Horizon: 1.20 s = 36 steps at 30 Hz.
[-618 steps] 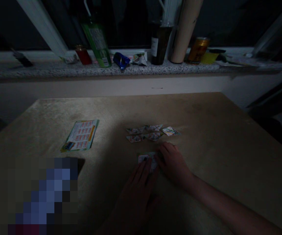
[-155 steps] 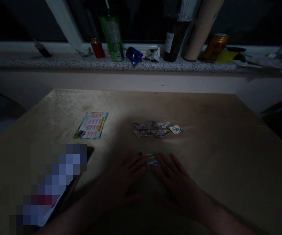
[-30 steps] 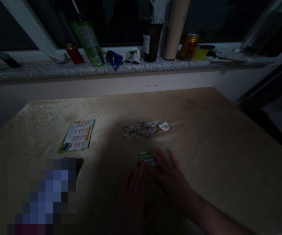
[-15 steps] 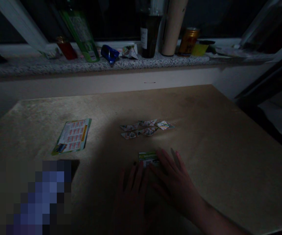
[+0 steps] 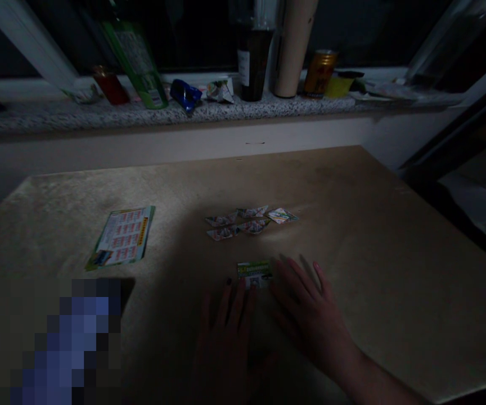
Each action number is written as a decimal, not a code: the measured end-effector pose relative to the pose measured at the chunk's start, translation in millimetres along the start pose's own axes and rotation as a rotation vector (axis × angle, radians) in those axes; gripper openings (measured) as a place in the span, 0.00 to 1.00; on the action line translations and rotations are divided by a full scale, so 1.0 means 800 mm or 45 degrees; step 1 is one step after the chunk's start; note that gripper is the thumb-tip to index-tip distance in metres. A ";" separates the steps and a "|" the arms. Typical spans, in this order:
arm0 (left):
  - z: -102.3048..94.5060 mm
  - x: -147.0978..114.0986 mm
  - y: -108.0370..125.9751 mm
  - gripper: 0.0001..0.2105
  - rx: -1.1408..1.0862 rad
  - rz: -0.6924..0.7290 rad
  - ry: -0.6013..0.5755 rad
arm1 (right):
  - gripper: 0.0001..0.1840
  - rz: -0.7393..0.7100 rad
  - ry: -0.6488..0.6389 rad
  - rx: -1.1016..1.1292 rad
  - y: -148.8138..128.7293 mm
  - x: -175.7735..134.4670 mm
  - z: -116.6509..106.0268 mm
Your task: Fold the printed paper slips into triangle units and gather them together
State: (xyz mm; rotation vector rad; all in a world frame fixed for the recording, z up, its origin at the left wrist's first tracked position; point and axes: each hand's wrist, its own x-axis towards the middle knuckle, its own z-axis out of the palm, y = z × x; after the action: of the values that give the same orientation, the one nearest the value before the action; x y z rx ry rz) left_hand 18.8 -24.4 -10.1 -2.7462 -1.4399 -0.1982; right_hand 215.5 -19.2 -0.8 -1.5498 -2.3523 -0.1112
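A small green and white printed paper (image 5: pixel 255 270), seemingly folded, lies flat on the table (image 5: pixel 336 185). My left hand (image 5: pixel 228 332) rests with fingers stretched out, their tips touching the paper's lower edge. Just right of the paper lies my right hand (image 5: pixel 310 309), palm down with fingers spread. Beyond the hands, several small folded paper boats (image 5: pixel 221 232) stand grouped together, with a flatter diamond-shaped one (image 5: pixel 282 215) at their right end. To the left is a stack of printed leaflets (image 5: pixel 122 236) with rows of red print.
A pixelated blue object (image 5: pixel 70 337) covers the lower left. Along the granite windowsill (image 5: pixel 209 115) stand a green bottle (image 5: pixel 137 62), a dark bottle (image 5: pixel 253 64), a cardboard tube (image 5: pixel 296 48), a golden can (image 5: pixel 319 73), a red bottle (image 5: pixel 111 85) and a crumpled blue wrapper (image 5: pixel 185 94).
My right hand has slid to the right, off the paper, so more of the paper shows. My left hand stays at its lower edge. The view has shifted slightly.
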 end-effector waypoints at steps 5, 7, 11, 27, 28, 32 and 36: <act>-0.003 -0.004 -0.010 0.39 -0.001 0.008 0.002 | 0.16 0.003 -0.001 0.021 0.001 0.000 0.000; -0.004 -0.007 -0.014 0.39 0.017 0.005 0.016 | 0.16 0.014 0.014 0.049 0.001 0.001 0.000; -0.006 -0.011 -0.022 0.36 0.062 0.034 0.029 | 0.16 0.017 0.017 0.069 0.000 0.001 0.000; -0.022 -0.008 -0.054 0.38 0.054 0.364 -0.049 | 0.16 0.043 0.001 0.117 0.003 -0.001 0.002; -0.022 -0.008 -0.055 0.37 0.049 0.363 -0.060 | 0.16 0.042 -0.007 0.117 0.003 -0.002 0.002; -0.023 -0.006 -0.052 0.35 -0.006 0.314 -0.065 | 0.17 0.029 -0.007 0.123 0.003 -0.001 0.001; -0.029 0.012 -0.041 0.26 -0.070 0.132 -0.029 | 0.16 -0.017 0.034 0.129 0.001 0.000 0.002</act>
State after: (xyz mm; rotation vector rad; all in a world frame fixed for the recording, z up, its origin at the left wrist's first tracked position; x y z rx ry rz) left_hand -5.2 0.2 12.9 -2.8669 -1.3123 -0.2069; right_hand 216.0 -18.8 -2.6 -1.4765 -2.3105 -0.0153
